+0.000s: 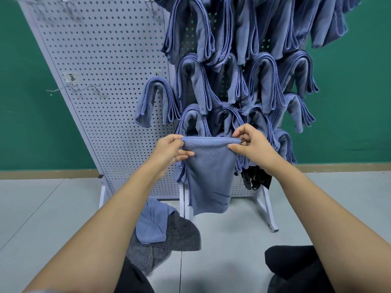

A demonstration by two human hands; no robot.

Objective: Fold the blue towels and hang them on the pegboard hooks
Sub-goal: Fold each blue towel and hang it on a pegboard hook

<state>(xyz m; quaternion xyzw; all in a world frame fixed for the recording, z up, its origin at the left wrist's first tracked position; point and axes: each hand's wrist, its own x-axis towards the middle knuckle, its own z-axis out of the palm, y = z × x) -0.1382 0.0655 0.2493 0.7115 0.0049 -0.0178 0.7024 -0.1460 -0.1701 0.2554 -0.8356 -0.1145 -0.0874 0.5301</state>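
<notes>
I hold a folded blue towel up in front of the white pegboard. My left hand pinches its top left corner and my right hand pinches its top right corner. The towel hangs straight down from a folded top edge, with a faint logo near its lower end. Several folded blue towels hang over hooks on the right half of the pegboard. One more hung towel sits alone on the left panel. Another blue towel lies crumpled on the floor.
Bare wire hooks stick out of the left panel. A grey striped cloth lies on the floor under the loose towel. Black straps dangle at the board's lower right. The board's white feet rest on the pale floor. My dark-clad legs are below.
</notes>
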